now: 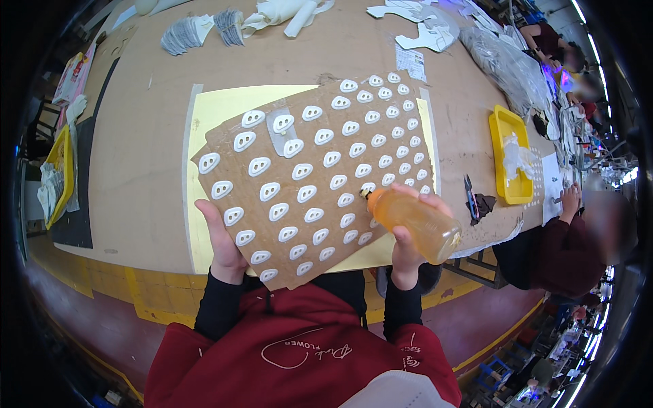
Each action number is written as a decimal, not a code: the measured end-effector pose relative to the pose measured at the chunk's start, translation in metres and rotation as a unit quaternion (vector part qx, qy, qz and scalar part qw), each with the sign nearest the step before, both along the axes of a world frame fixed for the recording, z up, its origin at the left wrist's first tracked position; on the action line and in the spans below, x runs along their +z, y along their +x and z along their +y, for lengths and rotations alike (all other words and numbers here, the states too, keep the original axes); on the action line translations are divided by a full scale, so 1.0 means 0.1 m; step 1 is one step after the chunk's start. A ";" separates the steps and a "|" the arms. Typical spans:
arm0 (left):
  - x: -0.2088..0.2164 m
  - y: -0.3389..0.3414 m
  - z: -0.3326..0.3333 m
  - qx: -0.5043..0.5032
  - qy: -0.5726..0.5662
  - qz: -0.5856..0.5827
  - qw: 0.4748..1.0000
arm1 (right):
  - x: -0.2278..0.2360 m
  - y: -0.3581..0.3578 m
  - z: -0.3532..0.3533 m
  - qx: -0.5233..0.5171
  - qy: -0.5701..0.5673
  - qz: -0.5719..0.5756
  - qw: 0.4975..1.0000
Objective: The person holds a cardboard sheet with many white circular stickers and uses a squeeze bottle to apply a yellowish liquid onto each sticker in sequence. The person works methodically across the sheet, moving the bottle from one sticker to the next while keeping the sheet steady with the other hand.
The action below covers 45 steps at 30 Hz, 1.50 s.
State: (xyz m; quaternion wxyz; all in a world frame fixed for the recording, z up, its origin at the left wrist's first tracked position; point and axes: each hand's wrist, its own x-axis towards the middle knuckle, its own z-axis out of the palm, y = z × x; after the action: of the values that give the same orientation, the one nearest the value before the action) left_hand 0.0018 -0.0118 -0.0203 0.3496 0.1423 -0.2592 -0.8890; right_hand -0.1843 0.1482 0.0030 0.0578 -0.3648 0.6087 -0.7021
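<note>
A brown cardboard sheet lies tilted before me, carrying several rows of small white rounded-triangle pieces, each with two holes. My left hand grips its near left edge, thumb on top and the other fingers hidden underneath. Wrapped in my right hand is a translucent squeeze bottle of amber liquid. Its dark narrow tip points left and down at a white piece near the sheet's right middle; whether it touches cannot be made out. Under the sheet is pale yellow paper taped to the table.
Right of the sheet lie blue-handled snips on a dark scrap, and a yellow tray with white material. Stacked grey-white pieces and white cut shapes sit at the back. Another yellow tray is far left. A co-worker sits right.
</note>
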 end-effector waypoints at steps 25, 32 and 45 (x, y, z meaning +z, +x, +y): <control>0.08 -0.03 0.02 0.039 -0.007 -0.107 0.993 | 0.18 -0.21 0.01 -0.020 -0.004 -0.075 0.997; 0.04 -0.02 0.01 0.030 0.003 -0.068 0.997 | 0.23 -0.23 -0.01 0.036 0.006 -0.129 0.991; 0.04 0.00 0.01 0.042 -0.019 -0.108 0.993 | 0.05 -0.14 -0.12 -0.106 -0.055 -0.092 0.989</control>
State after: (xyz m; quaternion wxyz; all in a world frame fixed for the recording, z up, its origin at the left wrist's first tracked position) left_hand 0.0022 -0.0109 -0.0163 0.3591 0.2416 -0.3064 -0.8478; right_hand -0.1982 0.1362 0.0082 0.0190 -0.2351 0.5965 -0.7672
